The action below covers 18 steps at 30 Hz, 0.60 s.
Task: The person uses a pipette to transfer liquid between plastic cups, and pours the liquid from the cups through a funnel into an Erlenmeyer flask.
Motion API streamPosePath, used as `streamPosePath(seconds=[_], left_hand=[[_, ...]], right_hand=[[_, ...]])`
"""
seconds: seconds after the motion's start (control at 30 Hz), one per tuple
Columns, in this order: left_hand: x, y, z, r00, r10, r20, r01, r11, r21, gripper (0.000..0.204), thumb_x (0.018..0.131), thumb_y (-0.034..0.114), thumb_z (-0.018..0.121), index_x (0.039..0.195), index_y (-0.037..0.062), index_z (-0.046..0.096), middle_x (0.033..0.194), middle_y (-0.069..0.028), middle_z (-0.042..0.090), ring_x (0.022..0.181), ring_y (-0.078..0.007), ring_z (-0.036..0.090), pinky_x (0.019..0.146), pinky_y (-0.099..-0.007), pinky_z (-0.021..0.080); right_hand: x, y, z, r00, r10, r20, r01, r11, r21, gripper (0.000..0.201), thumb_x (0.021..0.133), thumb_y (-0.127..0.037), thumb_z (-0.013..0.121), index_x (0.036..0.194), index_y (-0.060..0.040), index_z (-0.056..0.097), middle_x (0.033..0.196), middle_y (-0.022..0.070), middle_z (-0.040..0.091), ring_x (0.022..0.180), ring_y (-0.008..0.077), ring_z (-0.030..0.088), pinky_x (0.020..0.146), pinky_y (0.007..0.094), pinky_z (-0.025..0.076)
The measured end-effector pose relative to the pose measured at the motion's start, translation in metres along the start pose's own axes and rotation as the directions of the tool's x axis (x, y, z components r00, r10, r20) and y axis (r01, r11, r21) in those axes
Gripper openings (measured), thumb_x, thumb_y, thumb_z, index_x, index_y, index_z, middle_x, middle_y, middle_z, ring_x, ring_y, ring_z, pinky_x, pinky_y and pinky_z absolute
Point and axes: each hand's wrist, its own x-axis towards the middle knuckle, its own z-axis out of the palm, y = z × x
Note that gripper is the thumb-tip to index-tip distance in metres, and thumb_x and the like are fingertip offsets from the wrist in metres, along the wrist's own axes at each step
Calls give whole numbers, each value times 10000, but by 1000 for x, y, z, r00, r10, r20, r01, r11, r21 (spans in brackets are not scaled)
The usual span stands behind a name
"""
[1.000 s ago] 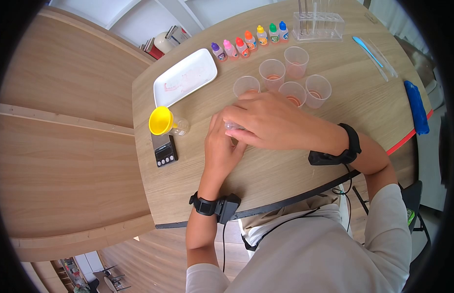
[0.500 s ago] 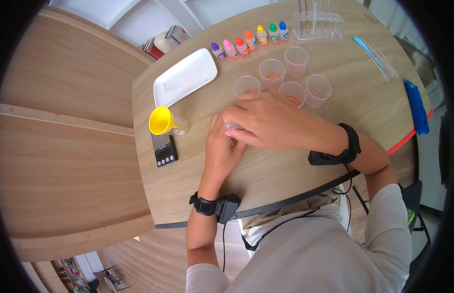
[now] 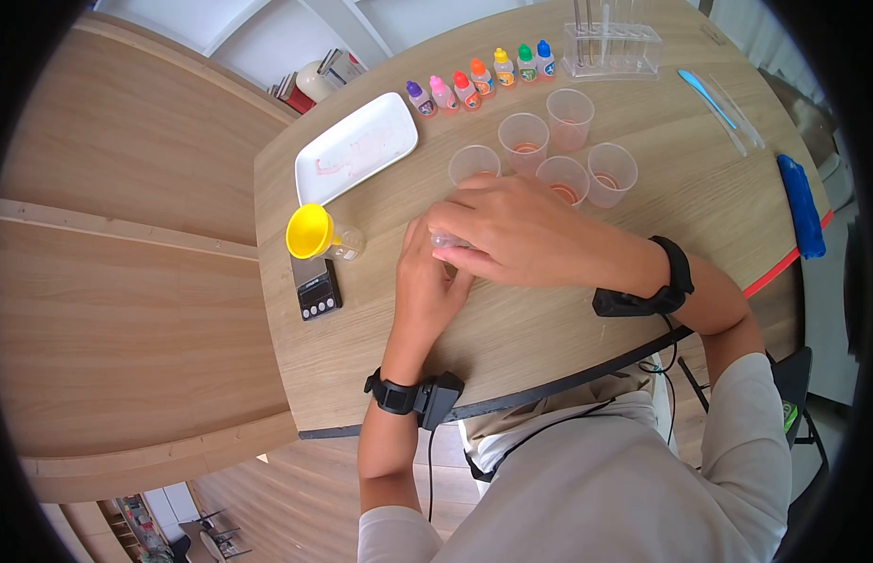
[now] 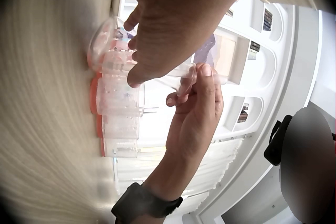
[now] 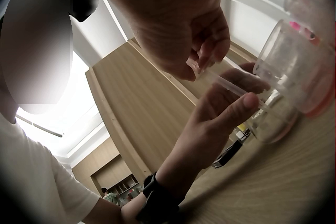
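My right hand [image 3: 544,230] pinches the top of a clear plastic dropper [image 5: 231,85] between thumb and fingers. In the right wrist view the dropper's thin stem slants down into a clear vessel [image 5: 273,129] standing on the table. Around the upper part of that vessel curl the fingers and thumb of my left hand [image 5: 210,119]. From the head, the right hand crosses over the left hand [image 3: 427,286] and hides most of the vessel. Clear plastic cups [image 3: 613,174] with reddish liquid stand just beyond the hands; one [image 3: 474,164] is close to the right knuckles.
Left of the hands are a yellow funnel [image 3: 310,231], a small glass container [image 3: 347,246] and a black scale [image 3: 316,293]. Behind stand a white tray [image 3: 394,131], several colour bottles [image 3: 466,92] and a test tube rack [image 3: 610,54]. Thin stirrers [image 3: 709,98] lie at right.
The left hand has shifted very slightly right. Both hands otherwise keep the same grip, and the things on the table stay in place.
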Motion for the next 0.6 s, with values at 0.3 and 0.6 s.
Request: streamPosePath(seconds=[0.3,0.6], left_hand=[[-1,-1,0,1000,-24,1,24,999,-27,415,700,-29,729,1087,-6,579,1086,-176,601,1010,-385,548,825,-422,471],[-1,-1,1,1000,-13,1,13,1000,-4,422,701,-19,734,1092,-5,577,1098,-178,599,1023,-388,546,840,-423,469]], right_hand=[[0,0,0,1000,13,15,-13,1000,8,208,873,-251,619,873,-48,569,784,115,637,824,293,642,643,424,497],[0,-1,0,1000,10,5,-10,1000,-5,206,877,-251,614,871,-49,572,782,108,639,828,282,642,630,417,500]])
